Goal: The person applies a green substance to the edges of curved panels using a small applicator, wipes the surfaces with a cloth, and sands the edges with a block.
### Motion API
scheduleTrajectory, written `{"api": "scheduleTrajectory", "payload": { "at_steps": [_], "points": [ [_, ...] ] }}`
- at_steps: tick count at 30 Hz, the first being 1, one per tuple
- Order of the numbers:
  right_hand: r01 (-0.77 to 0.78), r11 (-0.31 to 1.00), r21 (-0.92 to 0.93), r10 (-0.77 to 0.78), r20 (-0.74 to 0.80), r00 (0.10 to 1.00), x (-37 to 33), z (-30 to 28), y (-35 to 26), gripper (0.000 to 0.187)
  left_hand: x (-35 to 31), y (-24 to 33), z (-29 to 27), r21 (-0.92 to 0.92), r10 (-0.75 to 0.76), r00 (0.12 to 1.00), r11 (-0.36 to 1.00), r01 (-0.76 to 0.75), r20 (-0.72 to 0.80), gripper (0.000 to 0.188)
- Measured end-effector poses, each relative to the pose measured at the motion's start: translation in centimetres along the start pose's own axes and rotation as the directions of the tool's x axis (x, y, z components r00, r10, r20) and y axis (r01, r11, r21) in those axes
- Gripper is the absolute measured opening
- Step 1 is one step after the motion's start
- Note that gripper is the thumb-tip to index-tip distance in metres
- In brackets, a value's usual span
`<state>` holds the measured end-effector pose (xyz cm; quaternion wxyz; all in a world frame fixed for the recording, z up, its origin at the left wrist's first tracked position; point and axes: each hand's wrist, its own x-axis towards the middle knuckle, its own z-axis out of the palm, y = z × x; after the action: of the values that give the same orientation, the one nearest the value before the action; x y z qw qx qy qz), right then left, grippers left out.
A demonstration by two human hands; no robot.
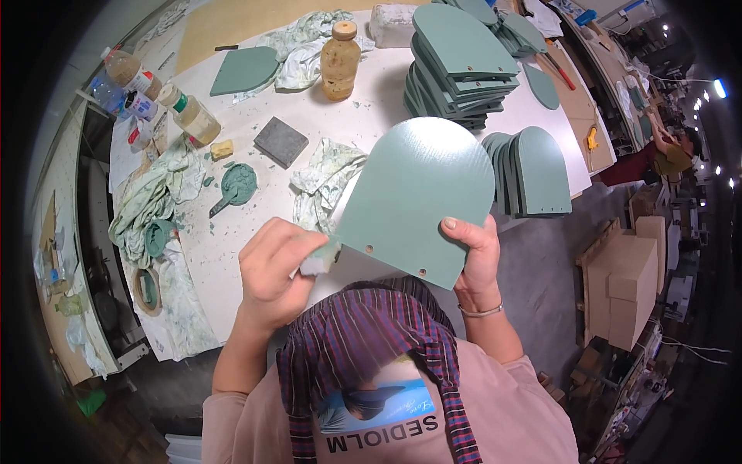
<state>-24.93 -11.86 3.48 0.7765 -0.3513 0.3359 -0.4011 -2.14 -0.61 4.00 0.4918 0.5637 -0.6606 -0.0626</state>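
My right hand grips a green arched panel by its lower right corner, thumb on the painted face. The panel is tilted up above the table edge, with two small holes along its straight edge. At the panel's lower left corner, my left hand pinches a small pale piece, white and greenish; its exact kind is unclear. That piece is at or very near the panel's edge; contact cannot be made out. Beyond lie a crumpled stained cloth and a dark grey block.
Stacked green panels and a second row of panels stand on the right of the white table. Green putty, a yellow sponge piece, a brown bottle and stained rags lie leftward. Cardboard boxes stand right.
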Motion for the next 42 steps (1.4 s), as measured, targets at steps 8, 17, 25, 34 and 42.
{"api": "scheduleTrajectory", "payload": {
  "at_steps": [8,17,25,34,42],
  "points": [
    [0.0,1.0,0.019,0.001,-0.026,1.0,0.1,0.0,0.1,0.044,-0.1,0.4,0.3,-0.05,-0.051,0.998,0.997,0.053,0.034,0.029],
    [0.028,0.997,0.072,-0.022,-0.085,0.996,0.8,1.1,1.2,0.045,0.6,1.2,2.6,-0.167,-0.033,0.998,0.985,0.041,0.048,0.031],
    [0.065,0.994,0.085,-0.055,-0.111,0.992,0.8,1.7,1.0,0.03,0.2,0.9,3.5,-0.159,0.019,0.998,0.987,-0.011,0.054,0.037],
    [0.095,0.985,0.146,-0.069,-0.175,0.982,1.6,2.3,2.2,0.03,0.3,2.0,5.8,-0.289,0.121,0.989,0.953,-0.091,0.089,0.043],
    [0.149,0.983,0.109,-0.12,-0.237,0.964,2.0,2.3,3.0,0.027,0.1,1.3,5.4,-0.243,0.087,0.992,0.968,-0.062,0.095,0.042]
  ]
}}
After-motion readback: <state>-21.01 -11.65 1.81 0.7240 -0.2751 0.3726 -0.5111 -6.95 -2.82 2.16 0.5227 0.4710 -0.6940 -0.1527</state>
